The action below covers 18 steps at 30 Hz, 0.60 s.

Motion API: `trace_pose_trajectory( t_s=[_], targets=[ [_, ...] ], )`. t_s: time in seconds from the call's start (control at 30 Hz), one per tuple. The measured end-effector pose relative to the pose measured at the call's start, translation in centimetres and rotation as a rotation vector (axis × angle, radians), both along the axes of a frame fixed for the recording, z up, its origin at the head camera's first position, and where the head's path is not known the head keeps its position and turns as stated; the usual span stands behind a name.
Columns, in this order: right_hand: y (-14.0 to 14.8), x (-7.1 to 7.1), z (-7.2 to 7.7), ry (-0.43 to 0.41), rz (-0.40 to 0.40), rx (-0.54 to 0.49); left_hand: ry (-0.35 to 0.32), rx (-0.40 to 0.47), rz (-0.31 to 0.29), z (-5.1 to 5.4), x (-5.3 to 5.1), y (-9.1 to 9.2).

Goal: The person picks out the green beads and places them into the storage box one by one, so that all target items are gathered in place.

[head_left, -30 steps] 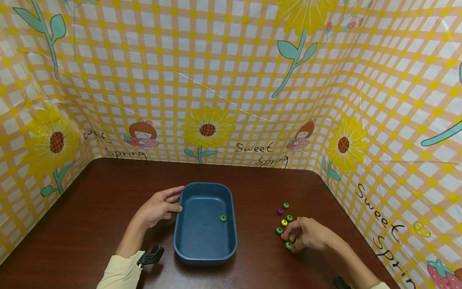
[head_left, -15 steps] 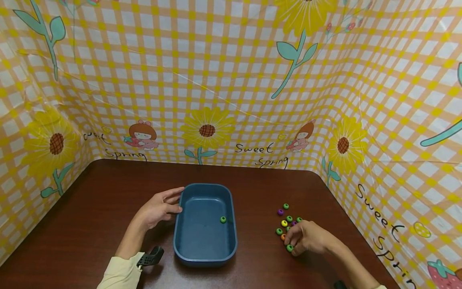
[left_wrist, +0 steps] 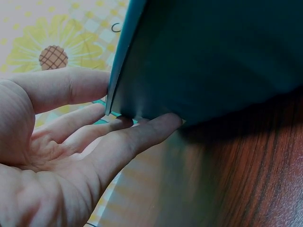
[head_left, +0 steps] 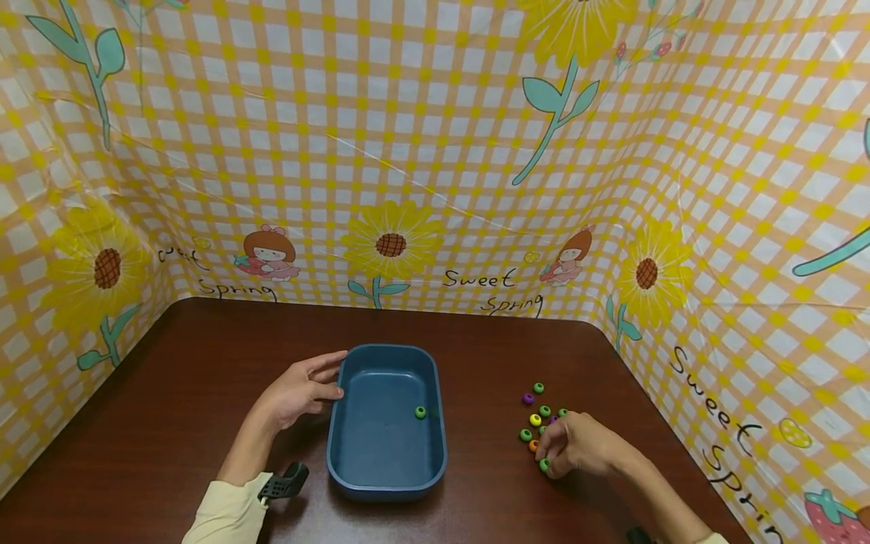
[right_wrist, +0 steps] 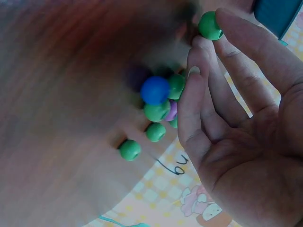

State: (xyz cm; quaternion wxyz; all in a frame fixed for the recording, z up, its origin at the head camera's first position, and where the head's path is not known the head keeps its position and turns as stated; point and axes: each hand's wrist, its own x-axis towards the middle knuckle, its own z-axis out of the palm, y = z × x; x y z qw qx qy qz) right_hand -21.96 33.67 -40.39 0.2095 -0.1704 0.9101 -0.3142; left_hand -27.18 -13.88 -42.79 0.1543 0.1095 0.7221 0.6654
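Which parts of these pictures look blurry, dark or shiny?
Head view: pale sheen on the table below the blue tray; left wrist view: the tray's side sinks into shadow; right wrist view: the table smears into blur, while the green bead in the right hand looks clearer.

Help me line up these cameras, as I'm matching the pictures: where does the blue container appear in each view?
Head: the blue container is below and slightly left of the picture's center.
Left wrist: the blue container fills much of the upper right.
Right wrist: only part of the blue container shows, at the top right.
Shared landmark: the checkered cloth.
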Motion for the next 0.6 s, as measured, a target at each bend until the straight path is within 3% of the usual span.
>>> trace_pose_trajectory(
  t_s=[0.17, 0.4, 0.6],
  targets=[
    [-1.0, -0.6, 0.8, 0.025, 0.03, -0.017, 0.0, -0.024, 0.011, 0.0, -0.1, -0.1],
    [-3.3, -1.6, 1.9, 0.052, 0.042, -0.017, 0.011, 0.0, -0.021, -0.1, -0.1, -0.2],
    [-5.4, -2.7, 2.7, 0.139, 0.075, 0.007, -0.002, 0.008, -0.014, 0.0, 0.0, -0.2]
  ],
)
